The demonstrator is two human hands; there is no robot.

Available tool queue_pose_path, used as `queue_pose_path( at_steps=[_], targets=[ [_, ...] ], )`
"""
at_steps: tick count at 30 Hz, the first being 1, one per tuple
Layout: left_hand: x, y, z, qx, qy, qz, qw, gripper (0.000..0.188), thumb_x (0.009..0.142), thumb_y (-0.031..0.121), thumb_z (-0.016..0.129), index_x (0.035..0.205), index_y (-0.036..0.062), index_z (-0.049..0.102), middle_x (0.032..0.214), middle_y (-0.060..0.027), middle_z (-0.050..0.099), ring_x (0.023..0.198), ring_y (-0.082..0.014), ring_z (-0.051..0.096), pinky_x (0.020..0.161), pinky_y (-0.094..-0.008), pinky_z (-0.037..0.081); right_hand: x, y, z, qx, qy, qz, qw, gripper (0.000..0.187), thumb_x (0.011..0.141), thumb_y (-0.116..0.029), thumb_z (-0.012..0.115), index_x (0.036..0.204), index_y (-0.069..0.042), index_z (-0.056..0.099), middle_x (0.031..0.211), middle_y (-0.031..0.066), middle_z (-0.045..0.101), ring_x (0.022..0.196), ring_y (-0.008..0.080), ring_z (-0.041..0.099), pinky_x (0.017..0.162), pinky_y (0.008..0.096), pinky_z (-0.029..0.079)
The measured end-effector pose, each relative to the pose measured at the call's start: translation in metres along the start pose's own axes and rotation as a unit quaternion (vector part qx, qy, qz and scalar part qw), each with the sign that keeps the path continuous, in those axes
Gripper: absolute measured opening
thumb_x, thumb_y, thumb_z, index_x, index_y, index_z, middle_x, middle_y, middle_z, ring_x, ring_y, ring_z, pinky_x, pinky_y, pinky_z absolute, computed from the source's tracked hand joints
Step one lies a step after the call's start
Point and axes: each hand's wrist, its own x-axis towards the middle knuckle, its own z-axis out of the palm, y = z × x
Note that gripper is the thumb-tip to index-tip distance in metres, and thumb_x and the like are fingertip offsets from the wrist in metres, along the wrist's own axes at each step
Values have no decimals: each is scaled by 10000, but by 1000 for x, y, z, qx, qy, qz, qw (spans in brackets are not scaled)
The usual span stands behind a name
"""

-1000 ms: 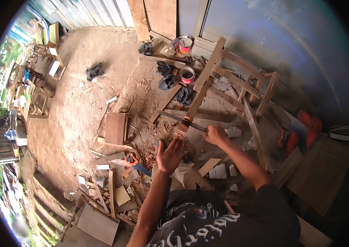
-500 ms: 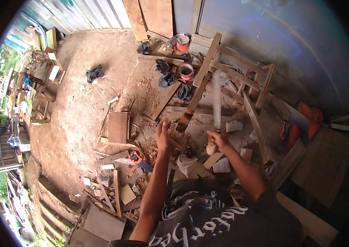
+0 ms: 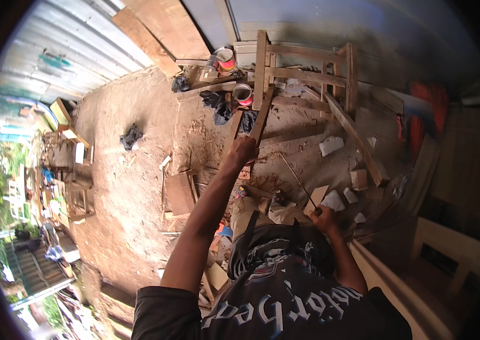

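Nearest the body, the right hand (image 3: 323, 219) is wrapped around the handle of a long thin tool (image 3: 298, 180) (perhaps a file, seen nearly edge-on), which points up and leftward, well apart from the timber. Farther out, the left hand (image 3: 244, 148) is closed over a wooden bar (image 3: 263, 120), near its lower end. The tool touches no wood, so no stroke is under way; the bar seems part-worked, yet its end is mostly covered, and how much shaping is left cannot be told. Beyond, the bar runs up to the wooden frame (image 3: 302, 74), meeting or passing behind its left post. The frame's rails and posts look assembled, so that portion appears done. A loose-looking plank (image 3: 359, 141) slants down from its right side, whether fixed or merely leaning being unclear. Left of the frame, paint tins (image 3: 242, 95) and black plastic bags (image 3: 212, 99) sit on the ground.
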Motion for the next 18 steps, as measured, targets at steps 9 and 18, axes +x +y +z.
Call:
queue_pose_path(
  at_steps=[9,18],
  targets=[
    [37,-26,-24,230,-167,308,908,256,780,237,713,932,32,694,951,-186,701,910,-342,692,790,-398,571,-20,14,63,131,118,156,972,472,746,-336,760,971,68,668,892,255,689,894,378,691,758,426,518],
    [106,-118,-34,-285,-225,166,917,374,999,328,516,1164,13,631,957,-171,699,844,-256,689,793,-381,554,-34,-73,140,291,231,349,861,345,820,-299,715,816,38,641,633,82,614,579,192,596,588,363,460]
  ],
)
